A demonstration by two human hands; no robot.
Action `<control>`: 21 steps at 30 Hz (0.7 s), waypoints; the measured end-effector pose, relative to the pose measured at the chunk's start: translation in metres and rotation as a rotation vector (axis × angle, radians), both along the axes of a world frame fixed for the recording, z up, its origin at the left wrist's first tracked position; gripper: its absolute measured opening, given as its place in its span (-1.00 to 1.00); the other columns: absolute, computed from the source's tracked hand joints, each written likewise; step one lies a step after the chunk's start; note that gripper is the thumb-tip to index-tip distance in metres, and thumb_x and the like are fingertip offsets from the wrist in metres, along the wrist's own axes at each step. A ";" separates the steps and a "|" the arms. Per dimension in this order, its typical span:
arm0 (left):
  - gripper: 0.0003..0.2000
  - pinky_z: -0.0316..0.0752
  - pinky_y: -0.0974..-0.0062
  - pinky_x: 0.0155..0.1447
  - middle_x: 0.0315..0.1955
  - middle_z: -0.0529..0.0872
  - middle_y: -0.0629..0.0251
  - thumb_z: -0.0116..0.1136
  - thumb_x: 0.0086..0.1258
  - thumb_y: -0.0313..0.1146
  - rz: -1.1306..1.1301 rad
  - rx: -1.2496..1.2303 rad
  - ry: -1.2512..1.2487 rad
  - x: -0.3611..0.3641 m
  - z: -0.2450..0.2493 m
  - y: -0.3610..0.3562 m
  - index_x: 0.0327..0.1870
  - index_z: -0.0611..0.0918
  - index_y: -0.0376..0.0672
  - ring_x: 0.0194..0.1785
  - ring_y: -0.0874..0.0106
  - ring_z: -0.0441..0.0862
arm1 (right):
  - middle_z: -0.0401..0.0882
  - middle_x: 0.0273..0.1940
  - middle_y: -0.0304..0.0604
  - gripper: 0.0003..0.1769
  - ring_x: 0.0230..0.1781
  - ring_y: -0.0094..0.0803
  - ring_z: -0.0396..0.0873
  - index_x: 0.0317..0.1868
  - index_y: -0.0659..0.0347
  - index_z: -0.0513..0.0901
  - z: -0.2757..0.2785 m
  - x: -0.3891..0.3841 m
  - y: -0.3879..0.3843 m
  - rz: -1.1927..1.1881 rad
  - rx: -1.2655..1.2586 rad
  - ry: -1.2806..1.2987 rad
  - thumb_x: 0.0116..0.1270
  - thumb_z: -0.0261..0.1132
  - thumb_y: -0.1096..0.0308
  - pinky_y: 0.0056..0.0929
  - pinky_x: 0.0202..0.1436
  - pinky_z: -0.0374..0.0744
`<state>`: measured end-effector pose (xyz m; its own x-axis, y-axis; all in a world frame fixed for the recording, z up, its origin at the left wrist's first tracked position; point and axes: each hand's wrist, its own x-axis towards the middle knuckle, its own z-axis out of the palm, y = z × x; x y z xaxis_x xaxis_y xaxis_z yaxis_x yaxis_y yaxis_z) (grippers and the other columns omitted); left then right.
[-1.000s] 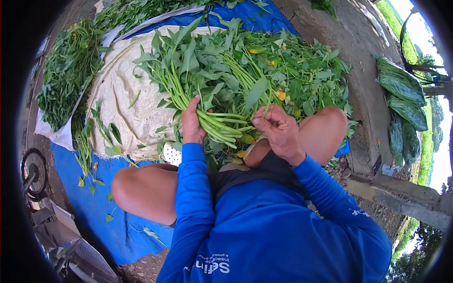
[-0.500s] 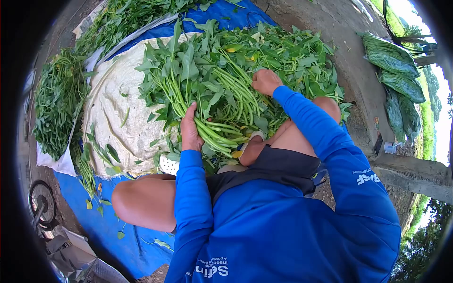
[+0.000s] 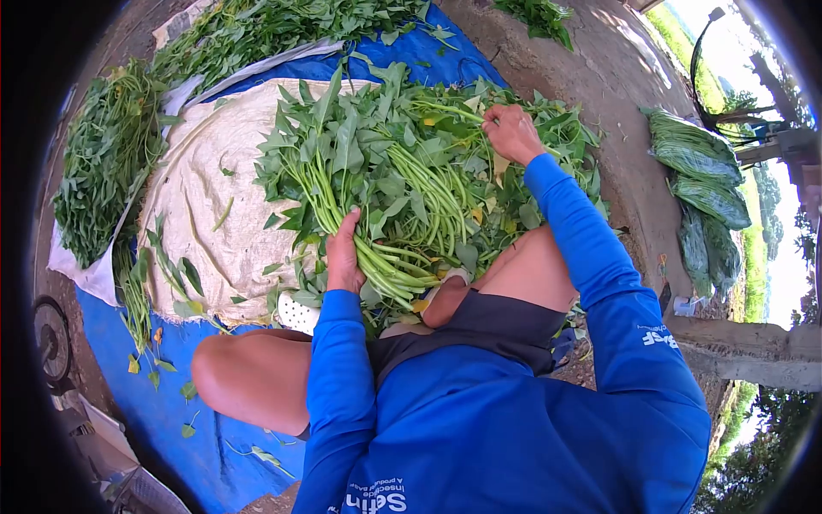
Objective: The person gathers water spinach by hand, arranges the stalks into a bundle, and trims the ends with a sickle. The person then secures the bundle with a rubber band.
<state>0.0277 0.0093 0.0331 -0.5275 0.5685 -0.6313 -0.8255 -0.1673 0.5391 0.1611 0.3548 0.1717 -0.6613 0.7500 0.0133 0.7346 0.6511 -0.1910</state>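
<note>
My left hand (image 3: 344, 257) is wrapped round a bunch of water spinach (image 3: 318, 193), its thick green stems running through the grip and its leaves fanning out away from me. Over the heap's right side, my right hand (image 3: 512, 134) is closed, fingers pinched on a water spinach stem (image 3: 454, 110) that stretches to the left. Between the hands lies another sheaf of loose stems (image 3: 428, 184). Leafy greens, some of them yellowed, spread under and around both hands (image 3: 561, 128).
A pale woven sack (image 3: 201, 210) lies on a blue tarp (image 3: 163, 411). More greens are piled at the left (image 3: 103, 163) and the top. Wrapped green bundles (image 3: 693, 158) rest on the concrete at right. A wheel (image 3: 53, 338) stands at far left.
My right hand has moved up and slightly right, and a stem now shows in its fingers. My left hand keeps its bunch. The view has shifted a little.
</note>
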 end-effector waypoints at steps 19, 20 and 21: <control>-0.59 0.77 0.30 -0.30 -0.19 0.80 0.19 0.53 0.43 -0.21 0.075 -0.007 0.033 0.007 0.000 0.001 0.11 0.65 -0.29 -0.29 0.33 0.81 | 0.57 -0.33 -0.41 -0.73 -0.44 -0.64 0.44 0.09 0.10 0.74 0.091 0.026 -0.067 -0.115 -0.900 0.612 0.62 0.43 0.10 -0.56 -0.41 0.39; -0.57 0.76 0.31 -0.25 -0.17 0.81 0.19 0.54 0.42 -0.22 0.102 -0.011 0.050 0.009 -0.004 0.002 0.13 0.66 -0.31 -0.27 0.35 0.80 | 0.57 -0.35 -0.42 -0.73 -0.47 -0.64 0.44 0.08 0.11 0.74 0.085 0.024 -0.071 -0.120 -0.815 0.703 0.61 0.44 0.12 -0.58 -0.42 0.38; -0.56 0.75 0.31 -0.23 -0.15 0.82 0.18 0.55 0.42 -0.22 0.100 -0.002 0.047 0.009 -0.005 0.002 0.13 0.66 -0.32 -0.26 0.35 0.80 | 0.55 -0.38 -0.45 -0.75 -0.52 -0.67 0.42 0.12 0.17 0.78 0.089 0.019 -0.085 -0.132 -0.756 0.796 0.58 0.46 0.24 -0.59 -0.44 0.37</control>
